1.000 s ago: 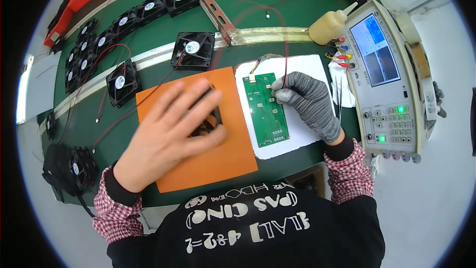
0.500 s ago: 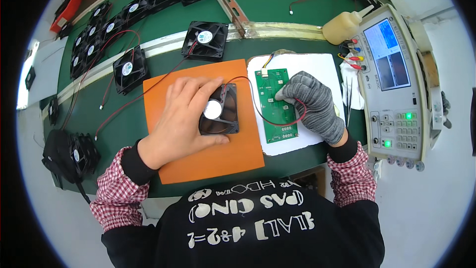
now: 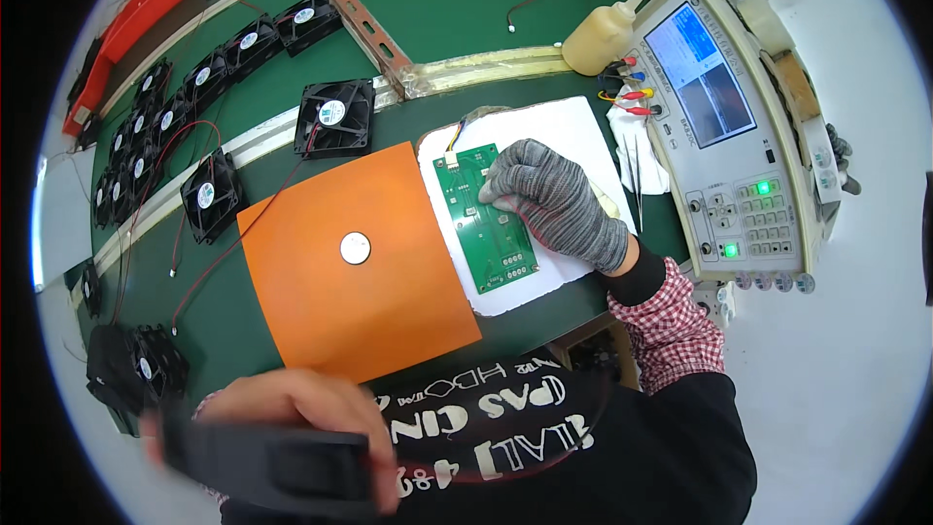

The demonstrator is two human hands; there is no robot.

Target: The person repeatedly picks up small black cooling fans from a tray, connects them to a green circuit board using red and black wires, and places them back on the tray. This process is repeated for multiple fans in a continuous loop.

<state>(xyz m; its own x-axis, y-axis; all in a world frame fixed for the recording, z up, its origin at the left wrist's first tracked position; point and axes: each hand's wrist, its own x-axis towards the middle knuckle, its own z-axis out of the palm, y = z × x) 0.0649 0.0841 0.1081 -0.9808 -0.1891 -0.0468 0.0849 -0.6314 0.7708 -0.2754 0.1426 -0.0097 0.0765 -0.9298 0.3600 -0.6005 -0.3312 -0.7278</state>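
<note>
Seeing a flat white sheet [image 3: 573,126] under a long green circuit board [image 3: 486,224], probably as padding. Grey knit-gloved right hand [image 3: 559,204] pinches over it; half-curled bare left hand [image 3: 330,403] grips a blurred black square plastic fan [image 3: 272,467], low, apart. Thin red wire [image 3: 486,478] apparently held at board by glove.

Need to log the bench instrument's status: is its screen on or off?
On: its screen shows a bright blue panel, and two buttons below glow green.

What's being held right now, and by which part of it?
The left hand holds a black fan, blurred, by its outer frame; what the gloved right hand pinches, if anything, cannot be told.
</note>
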